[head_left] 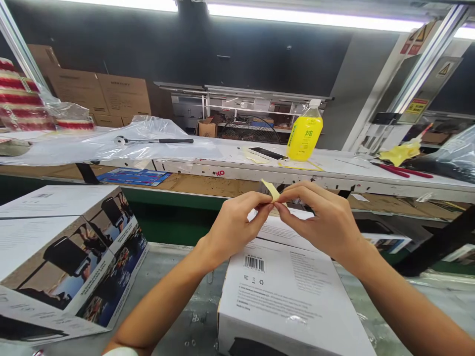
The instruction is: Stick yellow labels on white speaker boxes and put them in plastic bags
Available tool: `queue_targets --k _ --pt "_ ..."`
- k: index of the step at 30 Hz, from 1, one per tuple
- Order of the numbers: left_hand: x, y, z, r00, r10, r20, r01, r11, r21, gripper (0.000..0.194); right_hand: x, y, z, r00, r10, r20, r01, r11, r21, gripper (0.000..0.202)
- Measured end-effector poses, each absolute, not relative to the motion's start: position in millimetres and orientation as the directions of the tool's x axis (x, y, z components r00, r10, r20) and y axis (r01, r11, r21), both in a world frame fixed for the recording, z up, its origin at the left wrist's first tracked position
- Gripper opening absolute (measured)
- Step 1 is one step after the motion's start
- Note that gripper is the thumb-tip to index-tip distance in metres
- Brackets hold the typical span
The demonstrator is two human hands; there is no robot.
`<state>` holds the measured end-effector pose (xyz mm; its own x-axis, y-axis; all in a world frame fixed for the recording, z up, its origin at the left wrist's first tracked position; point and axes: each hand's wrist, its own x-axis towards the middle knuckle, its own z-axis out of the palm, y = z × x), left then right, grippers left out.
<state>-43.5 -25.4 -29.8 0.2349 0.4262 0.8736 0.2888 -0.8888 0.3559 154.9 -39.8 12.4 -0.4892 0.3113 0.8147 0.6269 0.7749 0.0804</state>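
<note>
Between my two hands is a small pale yellow strip (271,190), pinched at its lower end. My left hand (237,222) holds it between thumb and index finger. From the other side, the thumb and fingertips of my right hand (324,217) close on the same strip. Both hands are above a white printed box (278,291), whose upper face shows a barcode and small text. Behind it, partly hidden by my hands, lies another white printed surface.
White boxes with photo prints (85,262) sit at the left. Across the front runs a white shelf (230,165) with a bottle of yellow liquid (305,132), a black-handled tool (159,141), plastic film and red-handled tools (393,170). Red-and-white rolls (22,99) stand far left.
</note>
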Motion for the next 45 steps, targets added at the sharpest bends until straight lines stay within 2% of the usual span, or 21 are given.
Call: queue_targets --k 2,3,5,7,9,10,12,18,28,33,35,37,40,42,45 --pt "-49 -24 -31 0.188 0.489 0.852 0.261 -0.861 0.436 0.006 150 -40 14 -0.486 0.324 0.812 0.627 0.776 0.065 0.009" --pt "-54 -21 -33 0.146 0.542 0.828 0.223 -0.833 0.506 0.006 148 -40 16 -0.476 0.360 0.802 0.621 0.784 0.016 0.008" --pt "-67 -14 -41 0.025 0.658 0.753 0.090 -0.751 0.654 0.007 141 -36 19 -0.469 0.536 0.702 0.596 0.779 -0.196 0.005" --pt "-85 -4 -57 -0.109 0.744 0.659 -0.079 -0.667 0.741 0.011 132 -29 20 -0.522 0.730 0.442 0.583 0.683 -0.441 0.006" --pt "-102 3 -79 -0.201 0.803 0.562 -0.211 -0.595 0.775 0.014 123 -17 20 -0.584 0.796 0.157 0.612 0.560 -0.558 0.009" --pt "-109 6 -90 -0.222 0.827 0.517 -0.260 -0.561 0.786 0.015 119 -11 19 -0.600 0.798 0.057 0.638 0.520 -0.568 0.010" --pt "-119 7 -110 -0.233 0.865 0.445 -0.326 -0.501 0.802 0.017 112 0 17 -0.606 0.794 -0.054 0.685 0.486 -0.543 0.010" --pt "-124 1 -137 -0.197 0.906 0.375 -0.369 -0.423 0.828 0.017 104 7 20 -0.591 0.790 -0.163 0.766 0.486 -0.421 0.006" --pt "-120 1 -127 -0.140 0.878 0.458 -0.306 -0.478 0.823 0.014 96 0 12 -0.559 0.825 -0.080 0.802 0.514 -0.305 0.008" --pt "-112 -14 -99 -0.121 0.827 0.549 -0.177 -0.562 0.808 0.015 107 3 15 -0.504 0.864 -0.021 0.836 0.481 -0.265 0.034" --pt "-108 -19 -88 -0.108 0.812 0.573 -0.112 -0.583 0.805 0.017 112 -4 21 -0.487 0.867 0.105 0.816 0.494 -0.300 0.025" --pt "-104 -22 -79 -0.078 0.813 0.578 -0.085 -0.583 0.808 0.021 115 -16 24 -0.453 0.823 0.343 0.764 0.557 -0.326 0.013" --pt "-95 -24 -72 0.005 0.825 0.565 -0.127 -0.560 0.818 0.021 115 -32 19 -0.459 0.628 0.629 0.666 0.711 -0.224 0.005" --pt "-88 -24 -69 0.068 0.823 0.565 -0.192 -0.544 0.817 0.020 113 -36 11 -0.504 0.511 0.696 0.623 0.773 -0.116 0.003" --pt "-79 -24 -66 0.116 0.819 0.562 -0.268 -0.519 0.812 0.021 115 -33 1 -0.512 0.456 0.728 0.610 0.790 -0.066 0.008"
